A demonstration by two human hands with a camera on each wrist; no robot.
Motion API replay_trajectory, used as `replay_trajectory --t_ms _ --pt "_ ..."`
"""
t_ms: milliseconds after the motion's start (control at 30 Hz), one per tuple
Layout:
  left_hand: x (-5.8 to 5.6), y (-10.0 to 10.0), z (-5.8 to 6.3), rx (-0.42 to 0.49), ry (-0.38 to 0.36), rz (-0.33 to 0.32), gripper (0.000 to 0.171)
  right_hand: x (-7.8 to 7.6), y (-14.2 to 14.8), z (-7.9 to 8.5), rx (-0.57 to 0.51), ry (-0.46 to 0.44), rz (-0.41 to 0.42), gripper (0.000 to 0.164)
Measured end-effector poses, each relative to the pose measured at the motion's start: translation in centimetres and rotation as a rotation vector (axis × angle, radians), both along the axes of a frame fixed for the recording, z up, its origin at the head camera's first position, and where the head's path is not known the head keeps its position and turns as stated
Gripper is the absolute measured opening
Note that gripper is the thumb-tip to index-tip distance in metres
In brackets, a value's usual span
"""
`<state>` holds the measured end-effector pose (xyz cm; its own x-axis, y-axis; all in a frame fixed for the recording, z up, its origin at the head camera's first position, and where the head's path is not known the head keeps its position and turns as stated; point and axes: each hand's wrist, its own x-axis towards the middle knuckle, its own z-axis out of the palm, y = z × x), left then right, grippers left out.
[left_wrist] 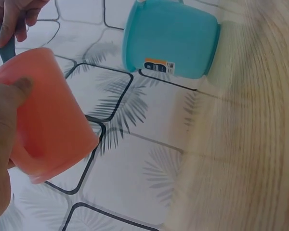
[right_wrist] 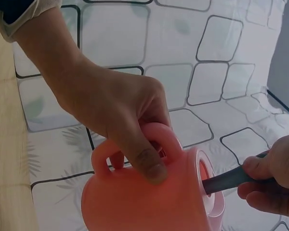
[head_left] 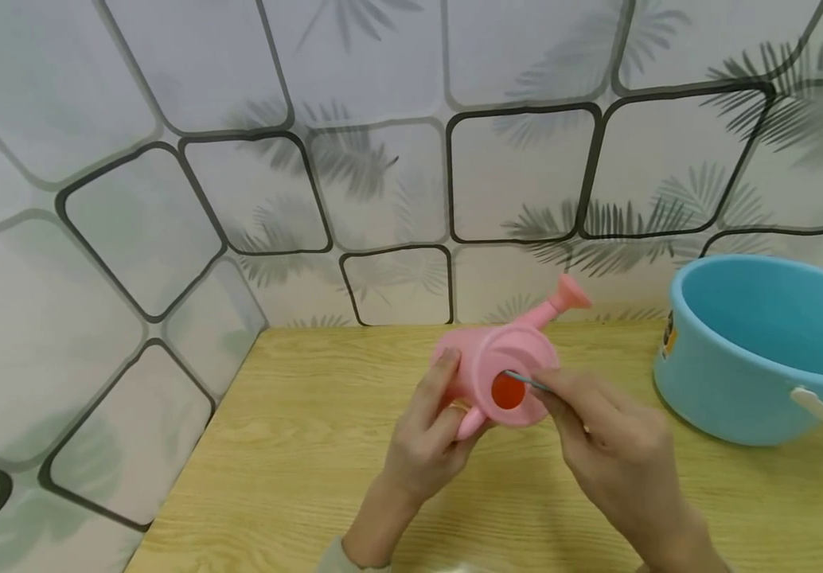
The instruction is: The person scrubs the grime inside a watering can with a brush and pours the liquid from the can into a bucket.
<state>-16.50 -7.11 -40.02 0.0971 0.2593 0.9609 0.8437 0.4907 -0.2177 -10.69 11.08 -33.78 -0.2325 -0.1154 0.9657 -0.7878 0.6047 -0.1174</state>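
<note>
A pink toy watering can point(head_left: 465, 366) is held up over the wooden table, tilted so its round top opening faces the head camera. My left hand point(head_left: 426, 438) grips it by the handle point(right_wrist: 103, 156), thumb laid along its side. In my right hand point(head_left: 612, 446) is the grey-blue handle of a slim tool point(right_wrist: 231, 179), pinched between thumb and fingers. The tool's far end goes into the can's opening and is hidden inside. The spout point(head_left: 551, 306) with its flared rose points up and right, toward the wall.
A light blue bucket point(head_left: 734, 390) with a white carrying handle point(head_left: 820, 407) stands on the table point(head_left: 290, 414) at the right. Behind and to the left, walls point(head_left: 383, 191) covered in a pattern of rounded outlines and leaves border the table.
</note>
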Motion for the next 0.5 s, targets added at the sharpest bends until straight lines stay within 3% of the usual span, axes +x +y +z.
replay_trajectory --t_ms 100,267,400,500 --pt "-0.1 -0.1 0.0 -0.032 0.022 0.010 0.041 -0.5 0.3 -0.1 0.116 0.031 -0.004 0.035" --pt "-0.3 -0.1 0.1 -0.063 0.048 0.018 0.042 -0.5 1.1 -0.6 0.341 -0.064 0.015 0.037" --pt "-0.5 -0.3 -0.2 -0.074 0.053 0.017 0.042 -0.4 1.5 -0.9 0.415 -0.116 0.049 0.038" --pt "-0.6 -0.4 -0.4 -0.084 0.050 0.013 0.042 -0.5 1.8 -1.1 0.413 -0.173 0.140 0.023"
